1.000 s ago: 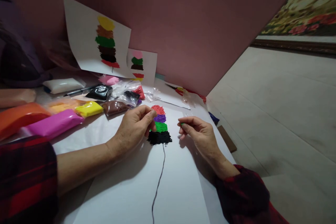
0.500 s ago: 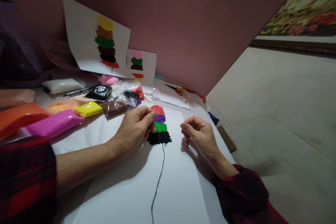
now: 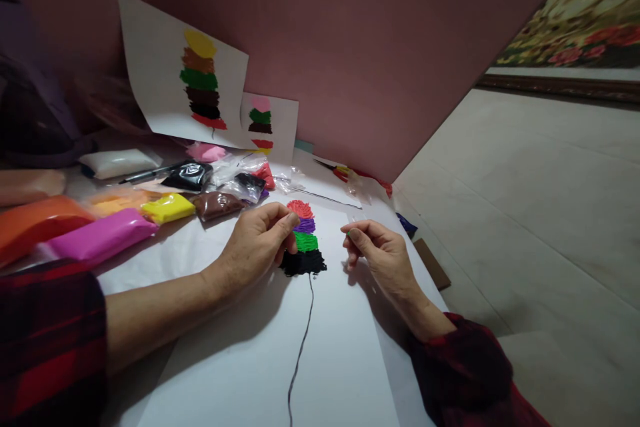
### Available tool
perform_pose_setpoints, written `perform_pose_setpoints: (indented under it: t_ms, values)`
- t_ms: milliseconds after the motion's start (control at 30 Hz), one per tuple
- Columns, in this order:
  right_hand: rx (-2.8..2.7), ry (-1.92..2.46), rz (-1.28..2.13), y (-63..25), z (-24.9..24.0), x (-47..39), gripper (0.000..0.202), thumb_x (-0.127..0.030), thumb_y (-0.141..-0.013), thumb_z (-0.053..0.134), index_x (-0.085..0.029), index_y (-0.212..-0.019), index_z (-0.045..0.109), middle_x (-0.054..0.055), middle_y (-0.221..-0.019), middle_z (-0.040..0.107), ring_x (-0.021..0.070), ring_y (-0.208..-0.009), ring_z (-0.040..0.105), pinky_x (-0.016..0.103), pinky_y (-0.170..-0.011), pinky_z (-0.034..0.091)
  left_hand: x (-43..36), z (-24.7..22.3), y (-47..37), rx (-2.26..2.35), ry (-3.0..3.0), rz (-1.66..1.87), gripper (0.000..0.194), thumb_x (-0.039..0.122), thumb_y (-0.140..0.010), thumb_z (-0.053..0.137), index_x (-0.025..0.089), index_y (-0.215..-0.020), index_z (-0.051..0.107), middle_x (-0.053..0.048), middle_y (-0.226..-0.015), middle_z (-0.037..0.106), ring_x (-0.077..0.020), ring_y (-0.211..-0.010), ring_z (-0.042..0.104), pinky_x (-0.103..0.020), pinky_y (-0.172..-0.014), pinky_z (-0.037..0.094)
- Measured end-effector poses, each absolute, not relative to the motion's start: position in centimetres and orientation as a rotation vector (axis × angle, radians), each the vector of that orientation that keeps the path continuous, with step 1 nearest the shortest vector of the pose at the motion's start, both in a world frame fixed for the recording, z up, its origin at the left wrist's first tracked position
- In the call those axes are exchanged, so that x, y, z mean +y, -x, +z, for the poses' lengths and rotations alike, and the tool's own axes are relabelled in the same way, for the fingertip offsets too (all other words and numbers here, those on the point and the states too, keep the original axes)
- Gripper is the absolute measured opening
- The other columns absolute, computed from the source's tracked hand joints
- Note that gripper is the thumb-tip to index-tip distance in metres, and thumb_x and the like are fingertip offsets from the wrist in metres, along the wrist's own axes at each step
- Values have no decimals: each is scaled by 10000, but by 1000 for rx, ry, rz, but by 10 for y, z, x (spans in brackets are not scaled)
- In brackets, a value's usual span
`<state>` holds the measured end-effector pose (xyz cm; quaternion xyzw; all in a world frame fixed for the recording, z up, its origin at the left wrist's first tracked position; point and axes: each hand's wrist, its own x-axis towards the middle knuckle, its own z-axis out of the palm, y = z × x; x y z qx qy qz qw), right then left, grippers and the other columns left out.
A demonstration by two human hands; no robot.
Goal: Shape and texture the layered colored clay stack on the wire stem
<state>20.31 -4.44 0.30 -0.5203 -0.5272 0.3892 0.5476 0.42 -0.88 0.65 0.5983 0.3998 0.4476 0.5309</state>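
Note:
On a white sheet of paper (image 3: pixel 240 373) is a clay picture (image 3: pixel 304 262) of stacked bands: red on top, then purple, green and black. A thin dark wavy line (image 3: pixel 302 347) runs down from the black band. My left hand (image 3: pixel 260 237) hovers at the picture's left edge, thumb and forefinger pinched; what they hold, if anything, is hidden. To the right of the picture, my right hand (image 3: pixel 377 250) is in a pinch too, with a tiny bit of green clay (image 3: pixel 349 233) showing at its fingertips.
Bags of coloured clay lie at left, among them magenta (image 3: pixel 103 237), orange (image 3: pixel 43 223), yellow (image 3: pixel 169 208) and brown (image 3: pixel 217 205). Two finished pictures, one larger (image 3: pixel 145 73), lean on the wall. Scissors (image 3: pixel 340 173) and a thin rod (image 3: pixel 325 196) lie behind.
My right hand's forefinger and thumb have shifted slightly, and a speck of green now shows between them. My left hand stays in place.

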Motion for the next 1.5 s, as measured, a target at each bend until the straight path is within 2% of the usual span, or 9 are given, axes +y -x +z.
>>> perform_pose_setpoints:
  t_ms: [133, 333, 667, 900, 1000, 1100, 1200, 1300, 1500]
  values:
    - [-1254, 1282, 944, -202, 6, -44, 199, -324, -722, 713, -173, -682, 589, -39, -525, 580, 67, -353, 474, 179, -302, 412, -9, 7, -5, 962, -1431, 1056, 222, 278, -866, 513, 162, -677, 501, 36, -512, 575, -44, -375, 422, -157, -370, 315]
    - [-1254, 1286, 902, -204, 3, -43, 250, -303, -684, 749, -183, -631, 536, -75, -465, 515, 50, -340, 414, 167, -299, 393, -8, 6, -5, 951, -1413, 1062, 210, 275, -868, 515, 161, -691, 507, 41, -510, 573, -39, -368, 419, -152, -366, 318]
    - [-1295, 1246, 828, -204, 3, -43, 107, -238, -744, 676, -164, -821, 660, -22, -606, 607, 99, -475, 564, 215, -417, 490, -7, 7, -5, 962, -1421, 1076, 216, 269, -871, 509, 161, -684, 505, 35, -517, 579, -40, -375, 425, -153, -370, 318]
    - [-1302, 1297, 792, -204, 6, -43, 165, -270, -694, 723, -173, -640, 601, -60, -499, 536, 69, -385, 493, 195, -383, 408, -8, 5, -5, 950, -1415, 1073, 228, 303, -867, 519, 165, -686, 510, 43, -513, 577, -39, -365, 422, -152, -363, 308]
    - [-1282, 1295, 829, -203, 7, -43, 196, -255, -655, 754, -181, -642, 572, -73, -478, 528, 73, -366, 492, 197, -374, 404, -8, 5, -4, 955, -1413, 1064, 227, 302, -867, 515, 168, -685, 504, 44, -513, 574, -44, -363, 418, -159, -365, 308]
    - [-1284, 1283, 803, -203, 7, -43, 165, -242, -673, 739, -177, -657, 589, -67, -484, 533, 74, -383, 494, 200, -387, 426, -9, 5, -4, 960, -1447, 1054, 222, 302, -868, 511, 170, -689, 509, 42, -516, 572, -54, -384, 428, -170, -385, 322]
    - [-1292, 1267, 781, -202, 7, -44, 131, -274, -729, 702, -166, -698, 634, -48, -533, 545, 74, -412, 486, 207, -395, 454, -11, 5, -4, 937, -1544, 1036, 238, 308, -871, 503, 172, -676, 520, 39, -529, 567, -63, -419, 433, -182, -419, 339]
    - [-1275, 1230, 806, -202, 5, -44, 188, -352, -771, 676, -165, -759, 664, -37, -595, 538, 72, -429, 464, 215, -380, 469, -13, 6, -4, 913, -1643, 1021, 253, 311, -874, 489, 174, -665, 531, 30, -551, 570, -77, -459, 448, -194, -453, 356]
    - [-1271, 1238, 867, -204, 5, -46, 290, -436, -761, 688, -165, -672, 633, -75, -457, 421, 51, -357, 351, 181, -310, 363, -14, 8, -4, 924, -1640, 1008, 243, 315, -872, 481, 185, -672, 526, 26, -550, 568, -90, -456, 446, -205, -451, 354]
